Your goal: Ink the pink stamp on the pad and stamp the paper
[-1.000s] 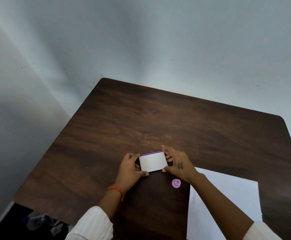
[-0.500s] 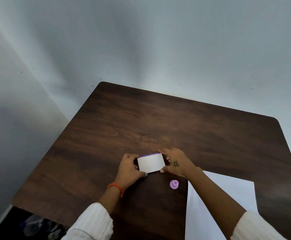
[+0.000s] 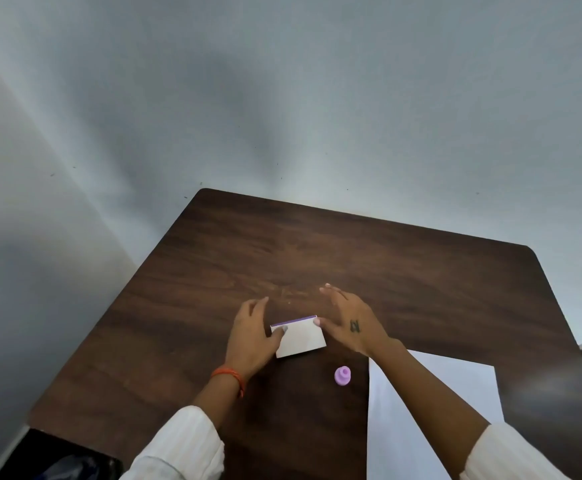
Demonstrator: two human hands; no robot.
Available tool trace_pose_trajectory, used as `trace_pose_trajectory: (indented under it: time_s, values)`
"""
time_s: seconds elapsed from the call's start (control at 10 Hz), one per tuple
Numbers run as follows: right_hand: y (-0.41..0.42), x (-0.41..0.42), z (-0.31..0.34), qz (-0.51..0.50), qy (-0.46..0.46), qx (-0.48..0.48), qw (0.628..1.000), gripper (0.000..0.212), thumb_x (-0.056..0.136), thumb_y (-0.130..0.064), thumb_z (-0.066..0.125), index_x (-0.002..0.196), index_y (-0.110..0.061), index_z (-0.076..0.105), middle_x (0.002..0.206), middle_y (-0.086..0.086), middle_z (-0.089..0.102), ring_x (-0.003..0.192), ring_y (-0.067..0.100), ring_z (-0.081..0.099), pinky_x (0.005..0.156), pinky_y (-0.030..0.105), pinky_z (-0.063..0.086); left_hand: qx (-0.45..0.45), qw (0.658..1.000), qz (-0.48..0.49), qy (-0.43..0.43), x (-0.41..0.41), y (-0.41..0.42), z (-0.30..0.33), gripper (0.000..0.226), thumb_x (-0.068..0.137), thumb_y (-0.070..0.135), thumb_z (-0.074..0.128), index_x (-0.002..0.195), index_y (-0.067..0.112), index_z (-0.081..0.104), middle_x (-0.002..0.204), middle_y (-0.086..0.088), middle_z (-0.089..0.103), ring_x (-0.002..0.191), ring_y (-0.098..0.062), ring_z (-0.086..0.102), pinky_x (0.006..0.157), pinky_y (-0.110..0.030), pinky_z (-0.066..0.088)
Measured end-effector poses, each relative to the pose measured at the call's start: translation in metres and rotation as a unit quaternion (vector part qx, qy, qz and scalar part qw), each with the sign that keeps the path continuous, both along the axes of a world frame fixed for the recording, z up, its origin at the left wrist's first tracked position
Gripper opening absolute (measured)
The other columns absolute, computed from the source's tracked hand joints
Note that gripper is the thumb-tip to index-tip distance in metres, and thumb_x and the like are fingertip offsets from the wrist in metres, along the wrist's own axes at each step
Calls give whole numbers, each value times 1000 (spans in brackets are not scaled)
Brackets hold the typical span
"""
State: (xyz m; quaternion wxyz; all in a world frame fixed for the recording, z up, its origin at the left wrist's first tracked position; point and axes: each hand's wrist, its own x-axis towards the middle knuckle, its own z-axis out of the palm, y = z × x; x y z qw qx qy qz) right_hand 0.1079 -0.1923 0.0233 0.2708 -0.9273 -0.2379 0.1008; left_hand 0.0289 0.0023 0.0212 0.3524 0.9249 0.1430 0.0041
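nearest me the white paper lies flat on the dark bench, under my right forearm. just left of it the pink stamp stands alone, untouched. beyond it sits the ink pad, white lid shut. my left hand rests its thumb on the pad's left corner, grip loose; my right hand has spread fingers, thumb tip at the far right corner.

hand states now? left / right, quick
Left hand: open, thumb resting on the ink pad, no closed grip.
Right hand: open, fingers spread, thumb tip at the pad's far right corner, holding nothing.
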Motion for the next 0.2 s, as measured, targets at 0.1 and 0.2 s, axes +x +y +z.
trace_pose_trajectory:
  time_s: [0.1, 0.2]
  values:
    - [-3, -5, 15, -29, -68, 17, 997, 62, 88, -50, 47, 139, -21, 30, 151, 3, 30, 139, 23, 26, 109, 34, 24, 75, 994, -24, -79, 9, -10, 15, 65, 88, 37, 54, 142, 17, 23, 154, -8, 21, 143, -24, 14, 115, -38, 19]
    - [-3, -3, 26, -45, -134, 19, 990, 62, 92, -49, 38, 143, -19, 19, 155, 2, 19, 143, 16, 10, 112, 28, 9, 184, 973, -63, -124, 24, -21, 29, 66, 93, 44, 37, 145, 18, 6, 157, -4, 0, 143, -23, -8, 115, -39, -4]
